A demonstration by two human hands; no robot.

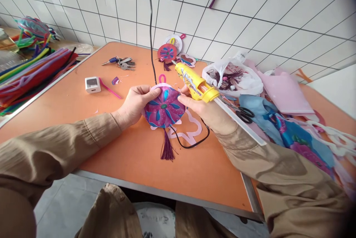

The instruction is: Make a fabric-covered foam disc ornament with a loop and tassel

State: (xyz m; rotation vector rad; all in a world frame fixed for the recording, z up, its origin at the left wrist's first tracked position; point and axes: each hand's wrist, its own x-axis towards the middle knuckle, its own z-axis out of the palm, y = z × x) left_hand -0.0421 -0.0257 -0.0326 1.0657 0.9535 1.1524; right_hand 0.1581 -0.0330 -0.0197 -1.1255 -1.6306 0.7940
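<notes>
A round purple fabric ornament [164, 106] with a blue petal pattern is held up over the table. It has a pink loop [162, 78] on top and a dark purple tassel [167, 147] hanging below. My left hand [135, 102] grips its left edge, thumb in front. My right hand [198, 106] carries a yellow glue gun [196, 82], nozzle pointing up and left, a long glue stick out of its back; its thumb also touches the ornament's right edge. Other right fingers are hidden behind the gun. Pink paper cut-outs [197, 128] lie beneath.
Keys [126, 62], a white charger [92, 85] and a pink pipe cleaner [109, 87] lie left. Finished-looking ornaments [167, 52] rest by the wall. A plastic bag of tassels [250, 82], scissors [244, 114] and fabric [303, 137] crowd the right. A black cord [151, 26] hangs behind.
</notes>
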